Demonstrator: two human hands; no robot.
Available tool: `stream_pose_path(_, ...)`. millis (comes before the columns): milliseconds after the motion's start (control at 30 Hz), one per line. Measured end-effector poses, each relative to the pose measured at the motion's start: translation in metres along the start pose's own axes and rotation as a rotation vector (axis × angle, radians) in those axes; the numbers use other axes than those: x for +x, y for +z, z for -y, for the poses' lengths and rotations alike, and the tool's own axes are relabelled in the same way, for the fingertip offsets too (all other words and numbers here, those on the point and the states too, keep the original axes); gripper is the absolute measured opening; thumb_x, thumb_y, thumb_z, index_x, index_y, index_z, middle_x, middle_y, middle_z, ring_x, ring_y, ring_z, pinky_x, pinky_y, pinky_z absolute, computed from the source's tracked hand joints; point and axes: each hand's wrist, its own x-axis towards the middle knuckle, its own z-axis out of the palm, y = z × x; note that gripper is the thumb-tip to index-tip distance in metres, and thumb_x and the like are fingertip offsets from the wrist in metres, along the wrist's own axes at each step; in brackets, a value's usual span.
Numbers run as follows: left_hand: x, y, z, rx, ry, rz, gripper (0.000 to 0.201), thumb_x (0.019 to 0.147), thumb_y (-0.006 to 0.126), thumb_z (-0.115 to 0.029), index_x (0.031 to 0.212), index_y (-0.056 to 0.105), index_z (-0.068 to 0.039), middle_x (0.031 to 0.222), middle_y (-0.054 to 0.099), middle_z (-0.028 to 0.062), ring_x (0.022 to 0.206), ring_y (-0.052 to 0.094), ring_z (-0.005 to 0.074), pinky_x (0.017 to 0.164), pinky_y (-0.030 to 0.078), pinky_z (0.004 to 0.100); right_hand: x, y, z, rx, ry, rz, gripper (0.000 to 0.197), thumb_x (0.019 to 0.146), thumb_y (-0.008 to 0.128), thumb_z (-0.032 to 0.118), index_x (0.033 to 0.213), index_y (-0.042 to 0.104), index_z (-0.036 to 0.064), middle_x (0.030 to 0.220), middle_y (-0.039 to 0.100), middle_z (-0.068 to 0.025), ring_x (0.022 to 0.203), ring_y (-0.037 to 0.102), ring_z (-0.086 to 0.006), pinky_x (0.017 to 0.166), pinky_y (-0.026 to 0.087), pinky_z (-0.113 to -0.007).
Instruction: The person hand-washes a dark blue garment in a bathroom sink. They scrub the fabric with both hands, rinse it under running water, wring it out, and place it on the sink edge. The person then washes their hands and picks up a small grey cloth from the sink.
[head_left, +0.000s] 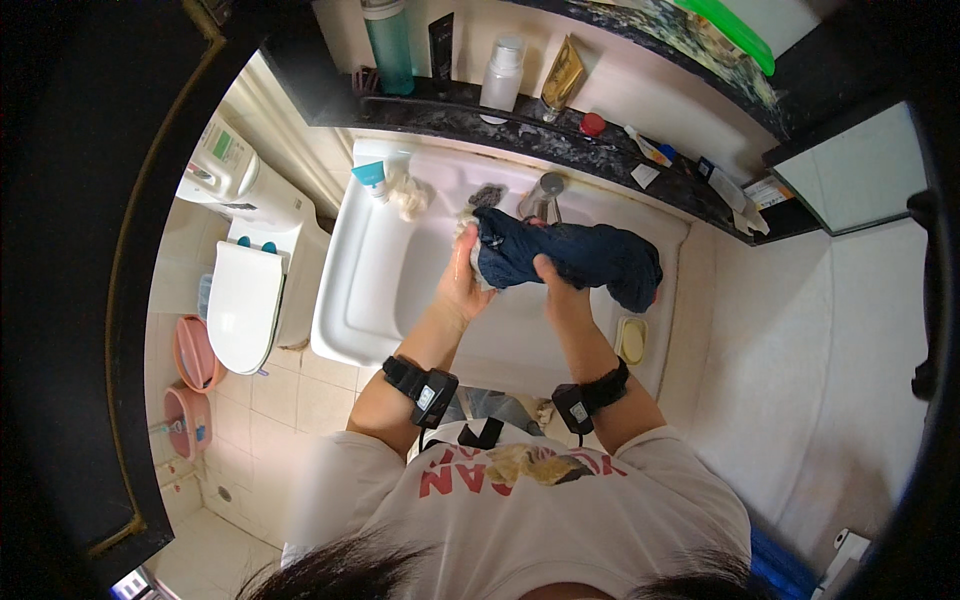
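Observation:
A bunched, wet-looking dark blue cloth (575, 252) stretches sideways above the white sink (335, 300). It looks like a garment, but its kind cannot be made out. My left hand (464, 282) grips its left end, where something pale and ruffled (472, 232) shows beside the fingers. Under the middle of the cloth, my right hand (566, 300) holds it with the thumb on the near side and the other fingers hidden. The cloth's right end droops past that hand. Just behind the cloth stands the metal tap (543, 195), partly covered by it.
A teal-capped tube (369, 178) and a cream mesh sponge (408, 196) lie at the sink's far left. On the right rim sits a soap dish (632, 341). Bottles and tubes line the dark shelf (440, 95) behind. A toilet (247, 300) stands at the left.

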Motion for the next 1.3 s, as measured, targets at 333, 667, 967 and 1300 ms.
stream_pose_path(333, 0.019, 0.023, -0.018, 0.17, -0.46, -0.081, 0.05, 0.084, 0.055, -0.053, 0.113, 0.058, -0.013, 0.109, 0.063, 0.0092, 0.094, 0.063, 0.0219, 0.082, 0.052, 0.0386, 0.027, -0.028, 0.006, -0.312, -0.555, 0.439, 0.038, 0.075, 0.067, 0.015, 0.108, 0.051, 0.0035, 0.116, 0.055, -0.0135, 0.116, 0.049, -0.0241, 0.104, 0.031, -0.039)
stream_pose_path(667, 0.051, 0.044, -0.026, 0.853, -0.768, -0.152, 0.035, 0.093, 0.044, -0.039, 0.096, 0.06, -0.008, 0.086, 0.064, 0.0102, 0.073, 0.062, 0.0188, 0.067, 0.053, 0.0301, 0.012, -0.025, -0.015, -0.247, -0.679, 0.642, 0.013, 0.086, 0.054, 0.021, 0.097, 0.057, 0.0134, 0.105, 0.062, 0.0013, 0.109, 0.053, -0.0168, 0.103, 0.025, -0.041)
stream_pose_path(967, 0.057, -0.016, 0.03, 1.234, -0.858, -0.245, 0.031, 0.089, 0.052, -0.032, 0.077, 0.066, -0.006, 0.081, 0.061, 0.0071, 0.073, 0.052, 0.0176, 0.07, 0.041, 0.0351, -0.016, -0.032, -0.05, -0.288, -0.666, 0.896, 0.021, 0.077, 0.056, 0.023, 0.094, 0.059, 0.0113, 0.099, 0.06, -0.0045, 0.103, 0.052, -0.0239, 0.093, 0.03, -0.038)
stream_pose_path(1300, 0.059, -0.088, 0.06, 1.517, -0.802, 0.029, 0.032, 0.087, 0.053, -0.034, 0.075, 0.064, -0.007, 0.068, 0.057, 0.0069, 0.063, 0.051, 0.0178, 0.055, 0.04, 0.0381, -0.043, -0.033, -0.069, -0.452, -0.615, 1.001, 0.024, 0.073, 0.06, 0.023, 0.095, 0.059, 0.0145, 0.1, 0.06, -0.0069, 0.099, 0.054, -0.0248, 0.088, 0.036, -0.039)
